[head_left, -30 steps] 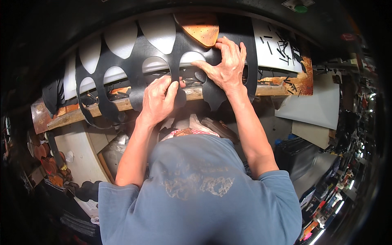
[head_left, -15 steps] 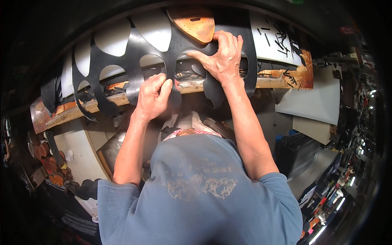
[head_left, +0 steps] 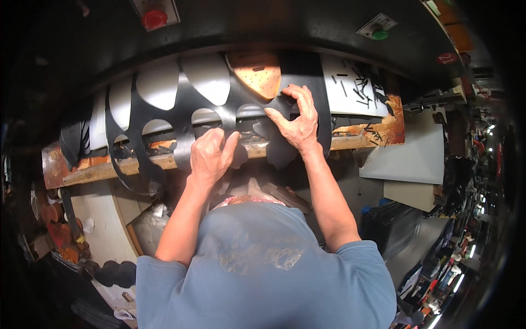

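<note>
A black sheet (head_left: 182, 145) with rows of large rounded cut-outs lies across the bench, its scalloped near edge hanging over the front. My left hand (head_left: 211, 156) is closed on a strip of this sheet between cut-outs, fingers curled and thumb raised. On the sheet's right part rests my right hand (head_left: 298, 123), thumb and fingers spread apart around nothing. Just beyond its fingertips, an orange tapered plate (head_left: 256, 74) with small holes and a slot lies on the sheet; whether the fingers touch it I cannot tell.
White board (head_left: 335, 98) lies under the sheet, with thin black offcuts (head_left: 361, 88) scattered at right. A wooden rail (head_left: 350, 142) edges the bench. Overhead, a dark machine beam (head_left: 263, 24) carries a red button (head_left: 154, 20) and a green button (head_left: 379, 34). Pale panels (head_left: 405, 151) stand at right.
The view has tilted up, so the bench sits lower and the buttons show. My left fist has loosened slightly, its thumb lifting away from the fingers. The right hand stays spread beside the orange plate.
</note>
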Motion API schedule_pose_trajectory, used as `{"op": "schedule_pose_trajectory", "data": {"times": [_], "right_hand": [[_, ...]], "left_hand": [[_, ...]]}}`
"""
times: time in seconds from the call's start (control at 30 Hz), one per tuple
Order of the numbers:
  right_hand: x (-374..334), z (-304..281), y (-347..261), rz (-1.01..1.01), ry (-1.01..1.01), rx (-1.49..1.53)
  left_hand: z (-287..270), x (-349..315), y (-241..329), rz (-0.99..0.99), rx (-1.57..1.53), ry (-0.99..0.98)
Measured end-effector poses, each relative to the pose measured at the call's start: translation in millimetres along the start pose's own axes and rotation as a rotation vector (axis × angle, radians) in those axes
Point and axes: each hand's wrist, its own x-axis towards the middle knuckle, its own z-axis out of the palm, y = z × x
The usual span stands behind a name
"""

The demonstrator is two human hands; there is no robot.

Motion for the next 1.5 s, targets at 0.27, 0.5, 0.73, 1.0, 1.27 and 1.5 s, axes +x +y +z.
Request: {"op": "schedule_pose_trajectory", "data": {"times": [0.27, 0.5, 0.73, 1.0, 1.27, 1.5], "right_hand": [[29, -53, 10, 0.248, 0.351, 0.270], [97, -138, 34, 0.023, 0.628, 0.178], [25, -141, 48, 0.238, 0.368, 0.044], [-62, -70, 64, 0.181, 0.303, -0.262], [-57, -86, 55, 0.150, 0.349, -0.270], [-50, -104, 48, 0.091, 0.321, -0.238]], "left_hand": [[5, 4, 3, -0.016, 0.047, 0.061], [8, 1, 2, -0.026, 0.106, 0.110], [9, 0, 4, -0.076, 0.076, 0.108], [7, 4, 7, -0.099, 0.100, 0.087], [2, 7, 23, -0.211, 0.059, 0.043], [3, 15, 16, -0.079, 0.095, 0.015]]}}
